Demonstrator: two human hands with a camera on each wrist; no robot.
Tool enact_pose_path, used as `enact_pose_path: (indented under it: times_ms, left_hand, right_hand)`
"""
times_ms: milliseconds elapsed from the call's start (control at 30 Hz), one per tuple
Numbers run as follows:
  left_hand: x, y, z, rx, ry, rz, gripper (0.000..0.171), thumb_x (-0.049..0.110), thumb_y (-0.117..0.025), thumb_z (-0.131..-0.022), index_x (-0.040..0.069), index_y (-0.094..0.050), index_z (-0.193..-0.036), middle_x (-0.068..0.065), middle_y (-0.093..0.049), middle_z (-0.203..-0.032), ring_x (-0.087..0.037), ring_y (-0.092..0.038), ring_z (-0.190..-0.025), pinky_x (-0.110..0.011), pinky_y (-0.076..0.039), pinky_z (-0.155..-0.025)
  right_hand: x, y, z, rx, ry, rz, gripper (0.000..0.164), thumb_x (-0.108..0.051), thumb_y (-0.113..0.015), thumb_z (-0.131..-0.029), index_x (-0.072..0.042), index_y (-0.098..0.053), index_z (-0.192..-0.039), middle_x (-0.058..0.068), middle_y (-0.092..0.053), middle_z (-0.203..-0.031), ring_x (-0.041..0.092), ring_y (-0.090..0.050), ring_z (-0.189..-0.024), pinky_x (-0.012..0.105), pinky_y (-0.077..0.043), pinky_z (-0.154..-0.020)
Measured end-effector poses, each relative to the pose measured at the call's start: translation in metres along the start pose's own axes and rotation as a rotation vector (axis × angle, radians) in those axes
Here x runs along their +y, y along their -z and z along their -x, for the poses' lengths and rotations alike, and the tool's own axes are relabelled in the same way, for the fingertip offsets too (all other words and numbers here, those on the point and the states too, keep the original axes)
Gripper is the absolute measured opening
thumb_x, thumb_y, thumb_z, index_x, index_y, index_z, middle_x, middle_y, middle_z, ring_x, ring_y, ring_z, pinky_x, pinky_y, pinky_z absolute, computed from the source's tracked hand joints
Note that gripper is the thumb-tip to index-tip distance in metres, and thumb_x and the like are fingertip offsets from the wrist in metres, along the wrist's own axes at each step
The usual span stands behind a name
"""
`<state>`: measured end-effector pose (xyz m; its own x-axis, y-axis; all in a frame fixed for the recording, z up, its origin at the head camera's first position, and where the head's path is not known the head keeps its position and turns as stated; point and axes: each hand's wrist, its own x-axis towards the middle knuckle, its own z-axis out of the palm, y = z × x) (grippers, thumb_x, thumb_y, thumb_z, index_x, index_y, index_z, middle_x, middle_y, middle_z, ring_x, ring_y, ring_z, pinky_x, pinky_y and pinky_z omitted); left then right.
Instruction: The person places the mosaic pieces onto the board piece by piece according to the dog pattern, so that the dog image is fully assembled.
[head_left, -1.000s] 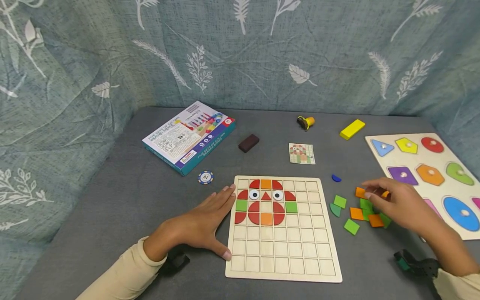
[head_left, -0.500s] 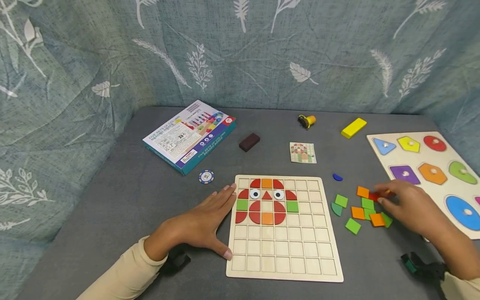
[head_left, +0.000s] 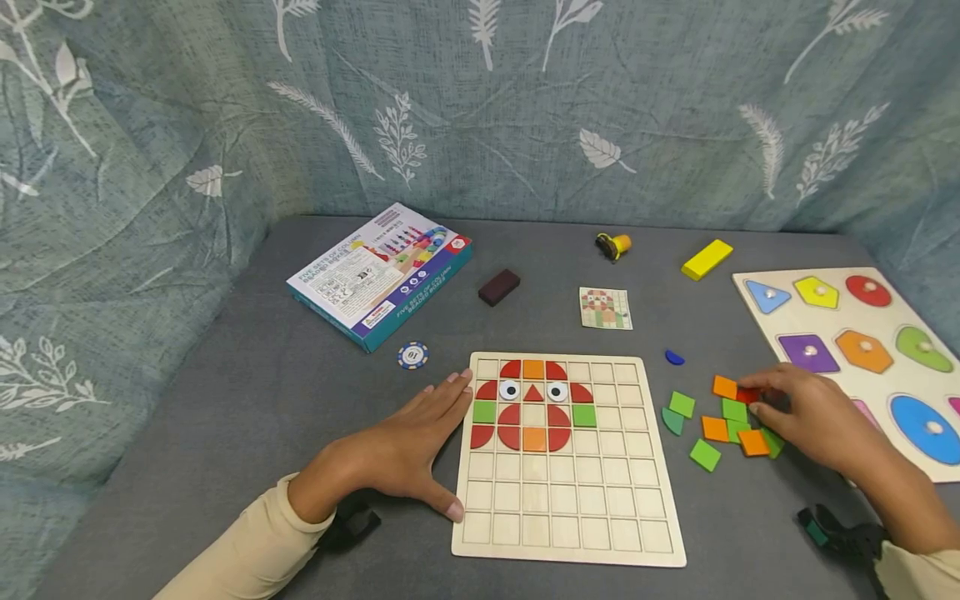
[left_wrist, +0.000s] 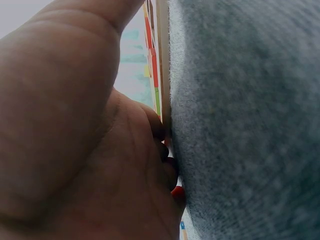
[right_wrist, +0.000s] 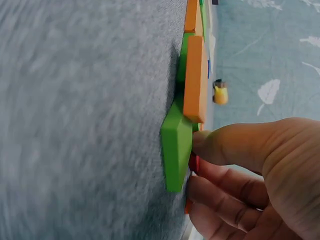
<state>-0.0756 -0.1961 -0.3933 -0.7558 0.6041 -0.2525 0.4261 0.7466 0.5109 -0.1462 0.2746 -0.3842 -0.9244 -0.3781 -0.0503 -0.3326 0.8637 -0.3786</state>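
Observation:
In the head view a wooden grid board [head_left: 607, 500] carries red, orange, green and eye-printed tiles that form a figure in its upper left part. My left hand [head_left: 401, 437] is spread along the board's left edge, fingertips at the upper side and thumb near the lower corner. To the right, my right hand [head_left: 806, 412] reaches into a loose pile of tiles, thumb and index finger pinching a small red tile [head_left: 747, 395]. Orange tiles [head_left: 753, 442] and green tiles [head_left: 705, 455] lie around the fingertips. The right wrist view shows a green tile [right_wrist: 177, 145] beside the thumb.
A picture card [head_left: 605, 308] lies behind the board. A knobbed shape puzzle [head_left: 795, 317] stands at the right. Further back are a yellow block [head_left: 707, 259], a dark brown block [head_left: 498, 287] and a boxed game [head_left: 378, 275]. A poker chip [head_left: 412, 355] lies left of the board.
My right hand has shifted slightly right within the pile, and the red tile has come into view at its fingertips. My left hand stays at the board's edge.

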Motion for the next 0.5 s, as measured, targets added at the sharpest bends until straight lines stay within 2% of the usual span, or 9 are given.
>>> enact_pose_path:
  times_ms: [333, 500]
  left_hand:
    - [0.0001, 0.0002, -0.0002, -0.001, 0.007, 0.002, 0.135, 0.068, -0.079, -0.063, 0.003, -0.005, -0.156, -0.009, 0.006, -0.162, -0.024, 0.005, -0.147, -0.047, -0.003, -0.116]
    - [0.0001, -0.0002, -0.0006, 0.004, 0.005, -0.006, 0.135, 0.068, -0.079, -0.063, 0.003, -0.005, -0.156, -0.009, 0.006, -0.162, -0.024, 0.005, -0.147, -0.047, -0.003, -0.117]
  right_hand:
    - [-0.0039, -0.0012, -0.0031, -0.018, -0.010, 0.025, 0.033, -0.005, -0.076, -0.081, 0.006, -0.068, -0.112, 0.023, -0.062, -0.105, 0.032, -0.055, -0.085, 0.056, -0.050, -0.077]
    - [-0.0043, -0.0019, -0.0026, 0.007, 0.026, 0.052, 0.031, -0.003, -0.076, -0.081, 0.007, -0.069, -0.109, 0.022, -0.063, -0.102, 0.031, -0.056, -0.084, 0.055, -0.051, -0.077]
